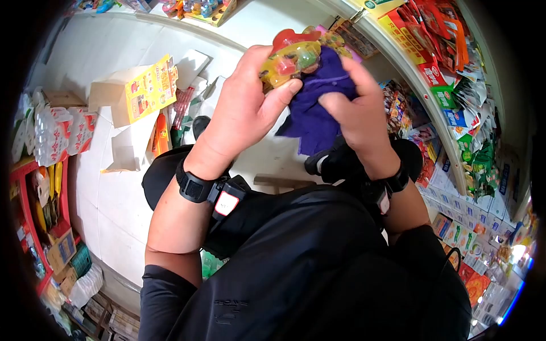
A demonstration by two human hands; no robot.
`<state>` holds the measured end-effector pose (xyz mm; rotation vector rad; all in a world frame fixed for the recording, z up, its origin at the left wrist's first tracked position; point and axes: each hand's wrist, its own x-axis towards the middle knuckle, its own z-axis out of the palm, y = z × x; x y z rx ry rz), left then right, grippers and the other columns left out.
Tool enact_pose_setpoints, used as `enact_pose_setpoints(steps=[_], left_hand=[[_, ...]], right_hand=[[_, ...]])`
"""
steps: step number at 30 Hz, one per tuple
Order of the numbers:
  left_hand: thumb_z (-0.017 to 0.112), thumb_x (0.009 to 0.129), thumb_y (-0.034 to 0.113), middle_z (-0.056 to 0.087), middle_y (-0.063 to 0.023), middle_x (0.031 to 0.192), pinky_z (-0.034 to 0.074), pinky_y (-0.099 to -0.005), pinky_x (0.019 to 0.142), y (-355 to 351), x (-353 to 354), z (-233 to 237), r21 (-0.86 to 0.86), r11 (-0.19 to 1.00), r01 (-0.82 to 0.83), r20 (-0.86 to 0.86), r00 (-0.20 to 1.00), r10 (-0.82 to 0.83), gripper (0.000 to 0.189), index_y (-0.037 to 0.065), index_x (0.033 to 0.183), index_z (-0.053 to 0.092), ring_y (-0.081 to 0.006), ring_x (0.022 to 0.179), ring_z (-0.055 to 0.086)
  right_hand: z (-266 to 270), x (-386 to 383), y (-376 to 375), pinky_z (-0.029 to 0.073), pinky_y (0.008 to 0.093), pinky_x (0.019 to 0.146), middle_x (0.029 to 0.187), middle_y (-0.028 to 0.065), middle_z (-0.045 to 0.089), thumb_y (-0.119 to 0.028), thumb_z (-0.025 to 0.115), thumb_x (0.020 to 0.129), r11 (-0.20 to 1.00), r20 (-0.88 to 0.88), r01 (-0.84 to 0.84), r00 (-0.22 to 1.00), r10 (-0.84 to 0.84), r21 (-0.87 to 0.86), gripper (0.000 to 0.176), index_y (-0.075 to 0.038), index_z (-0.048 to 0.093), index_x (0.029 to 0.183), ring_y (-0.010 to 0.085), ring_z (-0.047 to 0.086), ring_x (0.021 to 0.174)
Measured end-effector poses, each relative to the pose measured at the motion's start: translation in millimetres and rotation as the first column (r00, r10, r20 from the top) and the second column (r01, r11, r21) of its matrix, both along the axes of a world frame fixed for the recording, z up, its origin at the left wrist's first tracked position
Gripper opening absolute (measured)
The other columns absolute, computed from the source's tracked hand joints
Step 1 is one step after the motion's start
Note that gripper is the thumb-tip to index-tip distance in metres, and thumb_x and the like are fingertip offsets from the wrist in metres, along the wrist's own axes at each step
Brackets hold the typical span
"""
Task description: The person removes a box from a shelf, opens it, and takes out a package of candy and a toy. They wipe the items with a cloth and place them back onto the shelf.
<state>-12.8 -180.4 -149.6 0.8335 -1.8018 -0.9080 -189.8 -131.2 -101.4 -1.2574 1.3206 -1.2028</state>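
Plastic pack [292, 59] up front, purple cloth [321, 105] right up against it!
The left hand [244, 99] pinches the pack's side between thumb and fingers, presumably to steady it; the right hand [359, 111] has its fingers closed on the bunched cloth, the bunching probably giving a fuller grip. Both are up above the white floor [108, 216], between a yellow carton [151, 91] and bright packets [435, 75], likely for a clear view.

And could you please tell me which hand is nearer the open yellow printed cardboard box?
Left: the left hand is to the box's right; the right hand, on the dark purple cloth, is farther right.
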Motion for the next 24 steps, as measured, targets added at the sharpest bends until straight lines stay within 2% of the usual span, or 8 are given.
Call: enact_pose_setpoints(steps=[3,6,10,13,16,20,23,24], left_hand=[[0.072,0.084,0.020,0.059,-0.0192,0.110,0.051,-0.0411,0.081,1,0,1,-0.059,0.998,-0.010,0.051,0.999,0.013,0.046,0.001,0.120,0.051,-0.0400,0.096,0.060],[0.073,0.083,0.017,0.058,-0.0189,0.110,0.051,-0.0410,0.081,1,0,2,-0.059,0.996,-0.073,0.049,0.996,0.076,0.046,0.001,0.120,0.051,-0.0398,0.097,0.060],[0.073,0.082,0.014,0.058,-0.0173,0.108,0.052,-0.0406,0.078,-2,0,2,-0.138,0.989,-0.054,0.088,0.994,0.066,0.044,0.003,0.119,0.051,-0.0387,0.096,0.061],[0.073,0.081,0.013,0.058,-0.0163,0.107,0.052,-0.0411,0.077,-1,0,3,-0.172,0.983,-0.056,0.120,0.990,0.078,0.043,0.004,0.117,0.052,-0.0381,0.095,0.061],[0.073,0.081,0.013,0.058,-0.0161,0.106,0.052,-0.0415,0.076,-2,-1,6,-0.210,0.975,-0.068,0.132,0.987,0.097,0.042,0.004,0.116,0.052,-0.0379,0.094,0.061],[0.074,0.079,0.012,0.058,-0.0162,0.106,0.052,-0.0414,0.074,-3,0,6,-0.247,0.966,-0.071,0.105,0.989,0.100,0.043,0.004,0.115,0.051,-0.0378,0.093,0.061],[0.074,0.079,0.011,0.059,-0.0163,0.105,0.053,-0.0417,0.073,-5,1,7,-0.286,0.955,-0.075,0.141,0.983,0.119,0.042,0.004,0.114,0.051,-0.0381,0.091,0.061],[0.074,0.079,0.011,0.059,-0.0163,0.105,0.053,-0.0417,0.073,-6,1,6,-0.286,0.955,-0.075,0.141,0.983,0.119,0.042,0.004,0.114,0.051,-0.0381,0.091,0.061]], right_hand=[[5,2,0,0.050,0.0242,0.077,0.100,0.0016,0.062,0.000,0.059,0.078,0.999,0.066,0.046,0.997,-0.045,-0.013,0.037,0.003,0.059,0.115,0.0078,0.059,0.086],[-2,-2,-4,0.050,0.0238,0.074,0.099,0.0028,0.060,0.000,0.059,0.076,0.984,-0.149,-0.032,0.989,0.005,-0.174,0.037,0.002,0.061,0.113,0.0077,0.058,0.083],[11,-3,-7,0.051,0.0234,0.075,0.098,0.0028,0.062,0.001,0.060,0.077,0.993,-0.115,-0.057,0.992,0.045,-0.103,0.038,0.002,0.061,0.114,0.0077,0.059,0.084],[16,-9,-8,0.052,0.0241,0.077,0.100,0.0043,0.065,0.001,0.062,0.078,0.995,-0.003,-0.101,0.995,0.101,0.020,0.041,0.003,0.059,0.118,0.0089,0.062,0.086],[16,-15,-9,0.055,0.0271,0.080,0.103,0.0067,0.067,0.003,0.066,0.078,0.981,0.343,-0.122,0.937,0.065,0.149,0.049,0.003,0.055,0.125,0.0118,0.065,0.090],[19,-14,-8,0.054,0.0265,0.082,0.104,0.0057,0.066,0.003,0.066,0.079,0.974,0.398,-0.131,0.916,0.046,0.187,0.049,0.003,0.054,0.127,0.0111,0.065,0.090],[10,-14,-11,0.053,0.0286,0.082,0.104,0.0062,0.066,0.001,0.066,0.078,0.991,0.172,-0.135,0.976,0.130,0.021,0.045,0.002,0.057,0.123,0.0142,0.065,0.090],[7,-16,-16,0.052,0.0299,0.081,0.104,0.0074,0.065,0.001,0.066,0.076,0.968,-0.186,-0.165,0.974,0.130,-0.190,0.045,0.001,0.059,0.120,0.0172,0.065,0.090]])
